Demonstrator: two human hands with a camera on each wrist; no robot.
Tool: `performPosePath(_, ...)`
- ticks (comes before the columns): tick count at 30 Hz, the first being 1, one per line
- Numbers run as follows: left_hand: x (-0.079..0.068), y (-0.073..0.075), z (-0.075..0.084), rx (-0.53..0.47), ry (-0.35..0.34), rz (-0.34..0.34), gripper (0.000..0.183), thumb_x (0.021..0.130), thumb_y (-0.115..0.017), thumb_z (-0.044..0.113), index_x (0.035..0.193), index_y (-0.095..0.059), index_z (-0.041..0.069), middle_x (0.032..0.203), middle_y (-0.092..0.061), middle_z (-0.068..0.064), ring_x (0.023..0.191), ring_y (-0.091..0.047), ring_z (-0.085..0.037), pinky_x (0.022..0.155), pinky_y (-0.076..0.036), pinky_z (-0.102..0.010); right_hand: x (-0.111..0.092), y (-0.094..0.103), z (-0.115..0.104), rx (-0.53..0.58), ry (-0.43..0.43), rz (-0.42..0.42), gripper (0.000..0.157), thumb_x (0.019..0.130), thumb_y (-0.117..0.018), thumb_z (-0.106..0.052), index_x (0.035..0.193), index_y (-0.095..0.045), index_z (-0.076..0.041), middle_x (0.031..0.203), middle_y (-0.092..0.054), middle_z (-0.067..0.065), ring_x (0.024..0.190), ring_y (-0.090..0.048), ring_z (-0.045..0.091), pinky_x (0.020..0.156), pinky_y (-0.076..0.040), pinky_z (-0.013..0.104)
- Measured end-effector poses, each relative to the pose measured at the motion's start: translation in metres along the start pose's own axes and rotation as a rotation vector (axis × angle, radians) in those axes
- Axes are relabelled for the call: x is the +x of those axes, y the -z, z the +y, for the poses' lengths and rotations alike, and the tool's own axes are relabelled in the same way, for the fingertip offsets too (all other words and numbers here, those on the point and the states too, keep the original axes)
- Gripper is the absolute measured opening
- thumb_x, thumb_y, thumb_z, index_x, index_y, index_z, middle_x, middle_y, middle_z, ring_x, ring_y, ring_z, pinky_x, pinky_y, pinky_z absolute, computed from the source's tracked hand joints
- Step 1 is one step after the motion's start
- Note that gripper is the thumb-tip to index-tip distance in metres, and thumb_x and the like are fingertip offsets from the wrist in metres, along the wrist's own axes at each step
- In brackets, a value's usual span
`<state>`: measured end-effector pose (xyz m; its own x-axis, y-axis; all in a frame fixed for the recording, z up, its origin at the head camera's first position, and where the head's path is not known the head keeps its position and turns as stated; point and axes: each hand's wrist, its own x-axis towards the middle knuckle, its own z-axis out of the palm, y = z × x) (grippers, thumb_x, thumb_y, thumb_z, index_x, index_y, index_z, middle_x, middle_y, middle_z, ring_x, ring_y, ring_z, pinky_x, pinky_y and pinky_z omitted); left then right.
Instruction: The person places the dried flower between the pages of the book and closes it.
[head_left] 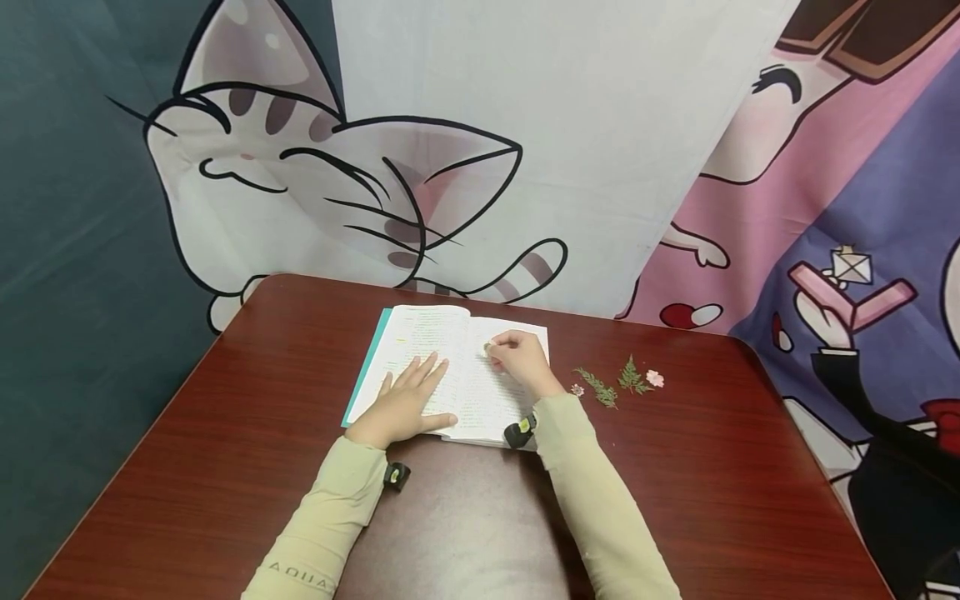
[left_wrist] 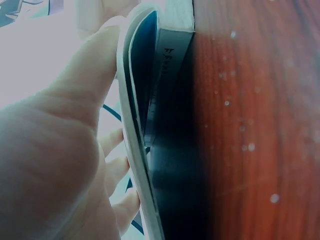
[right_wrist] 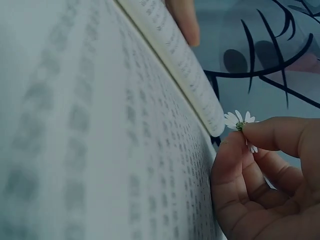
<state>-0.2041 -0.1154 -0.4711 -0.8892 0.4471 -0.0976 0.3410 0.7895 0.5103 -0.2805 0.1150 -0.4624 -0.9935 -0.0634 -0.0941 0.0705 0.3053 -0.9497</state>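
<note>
An open book [head_left: 491, 412] with printed pages and a teal cover edge lies on the table. Spread flat, my left hand [head_left: 403, 407] rests on its left page, thumb toward the lower edge near the middle. Between thumb and forefinger my right hand [head_left: 521, 360] pinches a small white daisy-like flower [right_wrist: 239, 120] over the upper part of the right page. In the right wrist view the flower's white petals fan out past the fingertips, and the other fingers curl close to the page.
To the book's right lie two green fern-like sprigs, one [head_left: 598, 388] nearer and one [head_left: 632, 377] farther right. A pink flower [head_left: 655, 378] and a small pale flower [head_left: 577, 389] lie beside them. The brown table [head_left: 225, 450] ends at a cartoon-printed cloth [head_left: 600, 125].
</note>
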Motion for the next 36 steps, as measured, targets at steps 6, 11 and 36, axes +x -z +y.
performPosePath(6,0.001,0.0,0.001,0.008,-0.001,0.002,0.093,0.094,-0.066,0.055,0.163,-0.021,0.013,0.17,-0.012,-0.011,0.155,-0.008,-0.039,0.116,-0.007,-0.072,0.005,-0.004,0.004,-0.036,-0.022,0.027,0.009,0.094,-0.066,-0.005,0.094,-0.07,0.003,0.078,-0.067,0.009,0.065,-0.063,0.013,0.065,-0.057,0.027)
performPosePath(11,0.001,0.001,0.002,0.009,-0.003,0.003,0.093,0.094,-0.066,0.054,0.163,-0.021,0.012,0.17,-0.012,-0.011,0.155,-0.008,-0.039,0.116,-0.007,-0.072,0.007,-0.007,0.003,-0.088,-0.03,0.057,0.008,0.094,-0.066,-0.005,0.093,-0.07,0.003,0.073,-0.064,0.006,0.063,-0.06,0.011,0.062,-0.056,0.025)
performPosePath(36,-0.001,0.001,0.0,0.002,0.01,-0.001,0.093,0.094,-0.067,0.055,0.163,-0.021,0.012,0.17,-0.012,-0.01,0.155,-0.007,-0.038,0.116,-0.006,-0.072,0.006,-0.002,0.009,-0.106,-0.016,0.039,0.016,0.097,-0.065,-0.011,0.11,-0.067,-0.001,0.085,-0.066,0.009,0.066,-0.062,0.015,0.063,-0.055,0.026)
